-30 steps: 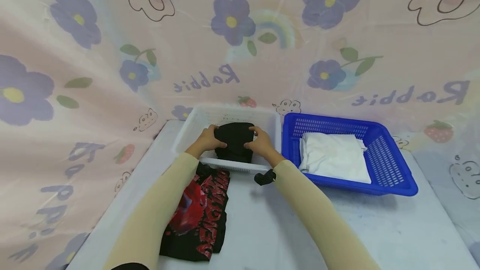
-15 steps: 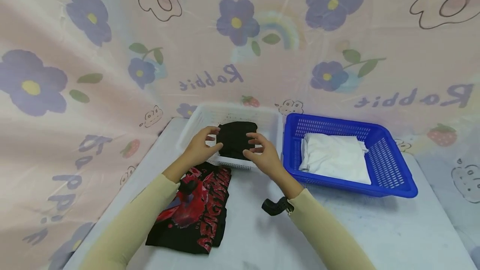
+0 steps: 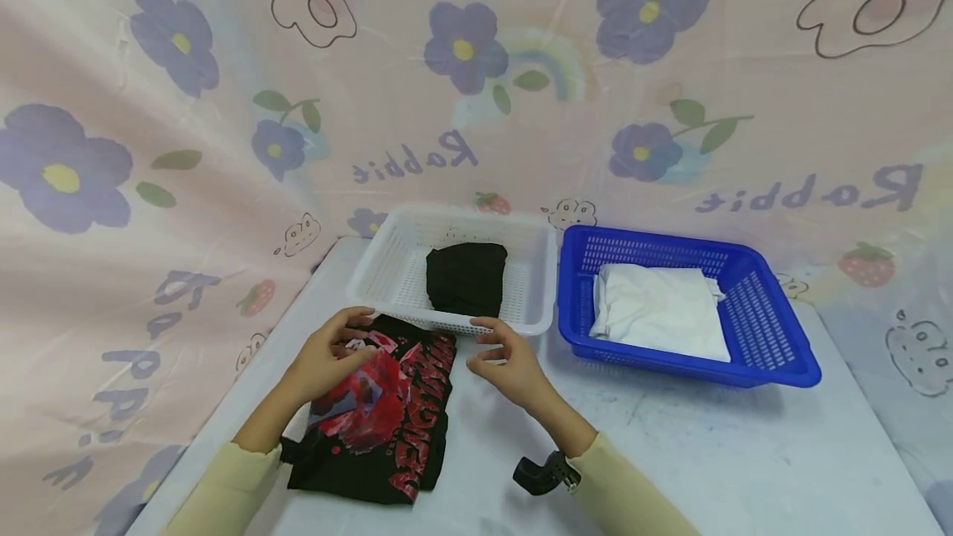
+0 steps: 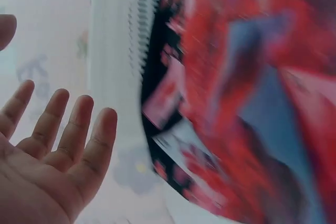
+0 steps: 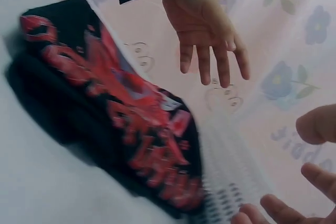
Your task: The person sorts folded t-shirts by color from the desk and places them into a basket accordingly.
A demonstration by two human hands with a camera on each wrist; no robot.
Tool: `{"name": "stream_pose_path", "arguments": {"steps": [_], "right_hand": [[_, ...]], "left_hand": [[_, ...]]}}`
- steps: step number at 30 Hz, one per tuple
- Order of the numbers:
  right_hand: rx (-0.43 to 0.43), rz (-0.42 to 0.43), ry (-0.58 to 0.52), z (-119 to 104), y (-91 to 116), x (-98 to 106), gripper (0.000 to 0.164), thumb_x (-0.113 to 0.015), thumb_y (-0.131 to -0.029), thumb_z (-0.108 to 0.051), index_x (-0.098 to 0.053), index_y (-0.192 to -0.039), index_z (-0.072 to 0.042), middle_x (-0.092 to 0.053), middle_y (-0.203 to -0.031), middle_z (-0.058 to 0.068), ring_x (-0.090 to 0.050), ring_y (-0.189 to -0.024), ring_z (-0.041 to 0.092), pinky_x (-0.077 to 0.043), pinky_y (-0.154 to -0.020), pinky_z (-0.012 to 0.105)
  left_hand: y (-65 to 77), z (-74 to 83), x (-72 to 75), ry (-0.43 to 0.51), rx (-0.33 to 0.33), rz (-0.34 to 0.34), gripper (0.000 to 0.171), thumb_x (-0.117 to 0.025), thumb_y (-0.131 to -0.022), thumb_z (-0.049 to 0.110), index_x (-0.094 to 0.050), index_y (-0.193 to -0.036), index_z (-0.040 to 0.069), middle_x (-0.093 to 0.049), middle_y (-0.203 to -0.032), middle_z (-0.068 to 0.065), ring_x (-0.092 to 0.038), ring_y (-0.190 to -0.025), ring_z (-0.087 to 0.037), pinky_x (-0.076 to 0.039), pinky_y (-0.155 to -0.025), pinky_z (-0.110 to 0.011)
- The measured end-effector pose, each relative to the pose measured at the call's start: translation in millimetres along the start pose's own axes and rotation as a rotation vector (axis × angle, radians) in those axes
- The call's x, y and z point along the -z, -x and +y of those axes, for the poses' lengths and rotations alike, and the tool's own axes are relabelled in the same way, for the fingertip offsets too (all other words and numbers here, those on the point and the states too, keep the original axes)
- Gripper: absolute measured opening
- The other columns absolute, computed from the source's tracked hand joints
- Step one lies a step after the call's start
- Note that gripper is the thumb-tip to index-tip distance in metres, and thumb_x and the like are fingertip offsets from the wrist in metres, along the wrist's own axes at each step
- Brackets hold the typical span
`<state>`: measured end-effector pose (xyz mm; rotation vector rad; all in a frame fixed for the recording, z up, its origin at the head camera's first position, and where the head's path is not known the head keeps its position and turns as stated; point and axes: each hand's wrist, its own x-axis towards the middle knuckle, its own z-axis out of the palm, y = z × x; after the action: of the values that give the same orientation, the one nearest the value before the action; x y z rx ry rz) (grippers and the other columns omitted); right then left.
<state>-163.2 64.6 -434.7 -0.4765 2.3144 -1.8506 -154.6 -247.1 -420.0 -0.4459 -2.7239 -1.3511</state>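
Inside the white basket (image 3: 532, 325) lies a folded black garment (image 3: 466, 278). In front of that basket, a black garment with a red print (image 3: 380, 412), perhaps a T-shirt, lies folded on the table. My left hand (image 3: 328, 358) is over the printed garment's left side, its fingers loosely spread and holding nothing. To the right of that garment, my right hand (image 3: 514, 366) hovers near the white basket's front edge with relaxed fingers, also holding nothing. Both wrist views show spread fingers apart from the cloth.
A blue basket (image 3: 774, 304) holding a folded white cloth (image 3: 658, 311) stands right of the white basket. A printed curtain (image 3: 521, 122) hangs behind and at the left. The white table (image 3: 744, 445) extends under everything.
Both hands have let go of the folded black garment in the white basket. They have drawn back toward the person, the left ending over the printed garment.
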Motion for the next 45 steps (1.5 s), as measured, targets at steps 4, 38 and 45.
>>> {"name": "stream_pose_path", "arguments": {"steps": [4, 38, 45], "right_hand": [[-0.031, -0.014, -0.025, 12.9, 9.2, -14.6, 0.053, -0.07, -0.084, -0.014, -0.053, -0.134, -0.013, -0.056, -0.126, 0.026, -0.064, -0.095, 0.028, -0.056, -0.074, 0.036], [-0.144, -0.172, -0.089, 39.7, 15.6, -75.1, 0.056, -0.072, -0.08, -0.007, -0.053, -0.132, -0.011, -0.058, -0.116, 0.022, -0.067, -0.09, 0.024, -0.054, -0.065, 0.028], [-0.107, -0.261, -0.03, 45.3, 7.1, -86.7, 0.057, -0.074, -0.079, -0.015, -0.054, -0.132, -0.021, -0.063, -0.119, 0.006, -0.06, -0.095, 0.01, -0.049, -0.078, 0.025]], "left_hand": [[17.1, -19.7, 5.2, -0.011, 0.056, 0.04, 0.05, -0.067, -0.091, 0.022, -0.048, -0.137, 0.014, -0.056, -0.131, -0.016, -0.058, -0.112, -0.037, -0.052, -0.082, -0.037], [47.1, -60.8, 3.6, 0.132, 0.403, -0.217, 0.074, -0.076, -0.082, 0.024, -0.038, -0.144, 0.012, -0.046, -0.137, -0.024, -0.053, -0.113, -0.029, -0.045, -0.09, -0.039], [46.7, -61.5, 0.8, 0.167, 0.421, -0.245, 0.077, -0.077, -0.08, 0.021, -0.037, -0.144, 0.013, -0.044, -0.138, -0.023, -0.05, -0.116, -0.03, -0.044, -0.094, -0.045]]}}
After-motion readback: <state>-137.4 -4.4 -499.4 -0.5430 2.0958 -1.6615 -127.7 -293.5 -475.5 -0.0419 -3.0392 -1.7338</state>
